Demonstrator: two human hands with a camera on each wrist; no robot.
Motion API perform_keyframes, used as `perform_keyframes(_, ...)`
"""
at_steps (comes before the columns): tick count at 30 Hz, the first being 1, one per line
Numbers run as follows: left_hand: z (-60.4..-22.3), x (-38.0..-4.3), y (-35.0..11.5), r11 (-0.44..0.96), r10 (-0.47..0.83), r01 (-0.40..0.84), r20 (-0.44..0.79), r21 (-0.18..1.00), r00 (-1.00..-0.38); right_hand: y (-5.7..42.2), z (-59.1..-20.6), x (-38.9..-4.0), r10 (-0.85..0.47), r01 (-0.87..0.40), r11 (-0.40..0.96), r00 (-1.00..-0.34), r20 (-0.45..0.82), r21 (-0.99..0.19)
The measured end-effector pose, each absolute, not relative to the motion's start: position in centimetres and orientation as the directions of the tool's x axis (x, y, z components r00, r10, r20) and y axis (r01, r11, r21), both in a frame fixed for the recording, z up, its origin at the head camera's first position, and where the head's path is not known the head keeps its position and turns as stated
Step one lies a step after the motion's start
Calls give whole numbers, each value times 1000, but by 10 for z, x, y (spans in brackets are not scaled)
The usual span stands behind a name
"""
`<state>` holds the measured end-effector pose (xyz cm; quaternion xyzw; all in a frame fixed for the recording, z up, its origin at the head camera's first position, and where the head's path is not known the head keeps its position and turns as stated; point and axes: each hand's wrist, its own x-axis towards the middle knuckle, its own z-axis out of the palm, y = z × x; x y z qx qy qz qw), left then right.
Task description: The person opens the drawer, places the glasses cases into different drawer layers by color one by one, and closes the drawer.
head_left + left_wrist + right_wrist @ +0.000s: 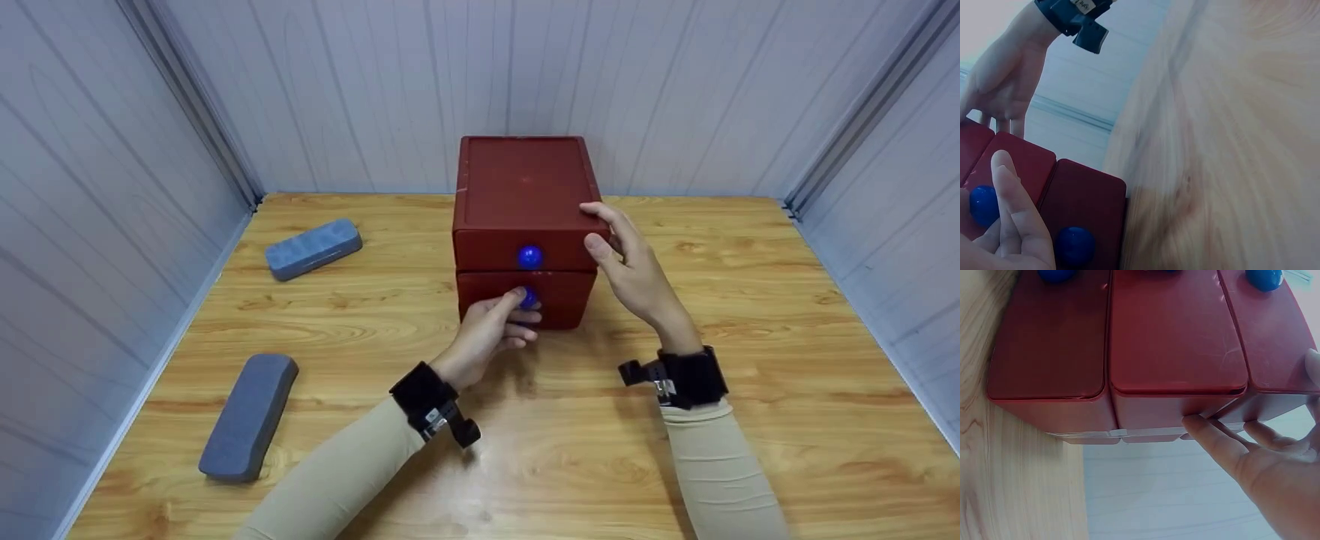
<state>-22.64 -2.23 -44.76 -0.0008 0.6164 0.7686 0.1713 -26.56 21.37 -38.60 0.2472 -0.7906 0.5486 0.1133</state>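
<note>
A red cabinet point(525, 184) of three stacked drawers stands on the table, each drawer with a round blue knob. My left hand point(484, 334) pinches the knob point(529, 298) of the middle drawer point(1179, 337) between thumb and fingers. That drawer's front stands slightly proud of the frame in the right wrist view. Against the cabinet's right side rests my right hand point(637, 274), fingers extended along the side and thumb at the front edge of the top drawer point(487, 250). Below the left hand, the bottom drawer's knob point(1075, 246) is unheld; the head view hides it.
Two grey-blue blocks lie left of the cabinet: one point(313, 249) farther back, the other point(249, 418) nearer the front. White panelled walls point(390, 90) enclose the wooden table point(787, 315) at the back and both sides.
</note>
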Motion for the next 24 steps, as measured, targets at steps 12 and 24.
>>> perform_keyframes(12, -449, -234, -23, -164, 256, -255, -209, 953, -944, 214, -386, -266, -274, -514, 260, -851, 448, -817)
perform_keyframes(24, -448, -238, -30, -129, 312, -288, -237, 949, -920, 213, -386, -266, -266, -511, 270, -854, 447, -816)
